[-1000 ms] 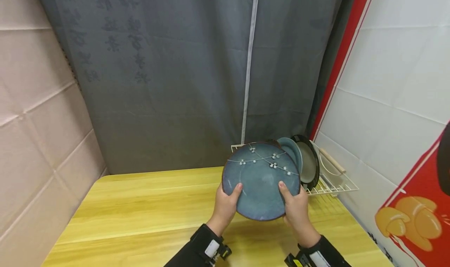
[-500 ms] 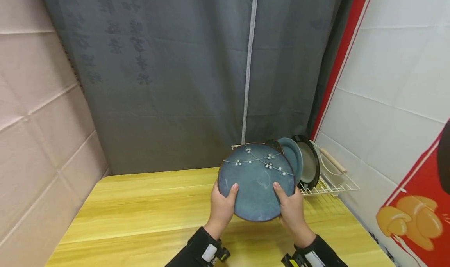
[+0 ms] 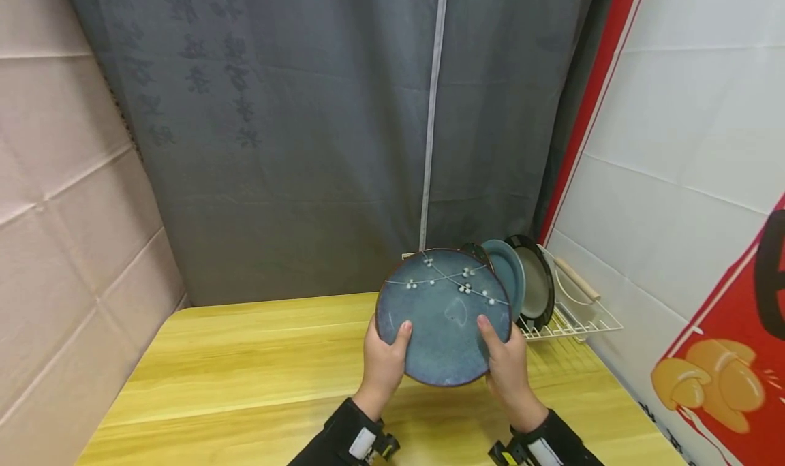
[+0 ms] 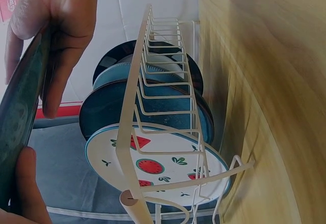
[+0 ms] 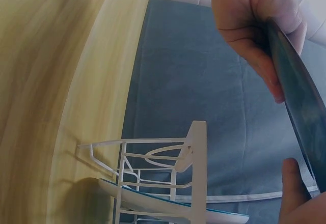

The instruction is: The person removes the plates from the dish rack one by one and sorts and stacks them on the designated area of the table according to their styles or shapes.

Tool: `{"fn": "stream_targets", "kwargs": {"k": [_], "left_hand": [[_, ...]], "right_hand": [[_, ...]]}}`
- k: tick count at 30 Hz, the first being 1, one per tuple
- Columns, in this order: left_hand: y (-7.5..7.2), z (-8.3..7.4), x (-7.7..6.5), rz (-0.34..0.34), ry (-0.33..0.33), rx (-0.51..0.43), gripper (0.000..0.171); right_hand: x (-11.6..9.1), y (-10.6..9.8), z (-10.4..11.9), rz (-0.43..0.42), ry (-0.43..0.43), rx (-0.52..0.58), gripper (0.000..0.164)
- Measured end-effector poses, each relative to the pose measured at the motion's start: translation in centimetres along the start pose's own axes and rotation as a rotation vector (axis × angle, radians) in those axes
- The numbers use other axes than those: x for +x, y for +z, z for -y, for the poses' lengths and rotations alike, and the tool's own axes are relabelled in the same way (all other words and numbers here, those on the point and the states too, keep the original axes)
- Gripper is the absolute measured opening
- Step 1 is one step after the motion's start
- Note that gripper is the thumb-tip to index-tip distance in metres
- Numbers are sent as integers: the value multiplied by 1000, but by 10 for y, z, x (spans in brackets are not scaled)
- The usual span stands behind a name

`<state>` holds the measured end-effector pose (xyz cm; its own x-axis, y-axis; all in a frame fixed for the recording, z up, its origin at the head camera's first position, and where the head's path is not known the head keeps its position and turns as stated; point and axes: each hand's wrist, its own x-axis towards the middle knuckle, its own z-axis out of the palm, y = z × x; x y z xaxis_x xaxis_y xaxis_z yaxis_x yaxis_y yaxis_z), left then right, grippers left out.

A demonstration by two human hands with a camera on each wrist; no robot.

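My left hand (image 3: 381, 362) and right hand (image 3: 508, 369) grip a round blue plate (image 3: 444, 323) by its lower left and right sides. Both thumbs lie on its face, with the other fingers behind it. White blossom sprigs cross the plate's upper part, and its rim is dark. It is held tilted up in front of a white wire dish rack (image 4: 131, 102), covering part of it in the head view. Both wrist views show the plate edge-on, apart from the rack.
Several plates stand upright in the rack: a white watermelon-patterned plate (image 4: 165, 167), a dark blue plate (image 4: 165, 113), a lighter blue plate (image 3: 510, 275) and a black-rimmed plate (image 3: 538, 282). A wooden handle (image 3: 578, 280) is at the rack's right. A grey curtain (image 3: 294, 146) hangs behind the wooden table (image 3: 245, 370).
Both hands have shifted slightly left with the blue plate, showing more of the plates in the rack behind it. The grip looks the same.
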<state>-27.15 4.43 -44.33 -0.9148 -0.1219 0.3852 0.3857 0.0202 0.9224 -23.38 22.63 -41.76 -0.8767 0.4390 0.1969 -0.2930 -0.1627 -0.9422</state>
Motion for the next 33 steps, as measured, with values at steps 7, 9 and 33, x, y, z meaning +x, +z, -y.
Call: {"fn": "stream_targets", "kwargs": {"k": [7, 9, 33], "left_hand": [[-4, -1, 1, -22, -7, 11, 55], [-6, -1, 1, -20, -17, 11, 56], [-31, 10, 0, -81, -54, 88, 57]], "right_hand": [[4, -4, 2, 42, -99, 176, 19], [4, -6, 4, 47, -112, 206, 19], [37, -60, 3, -8, -309, 159, 24]]}}
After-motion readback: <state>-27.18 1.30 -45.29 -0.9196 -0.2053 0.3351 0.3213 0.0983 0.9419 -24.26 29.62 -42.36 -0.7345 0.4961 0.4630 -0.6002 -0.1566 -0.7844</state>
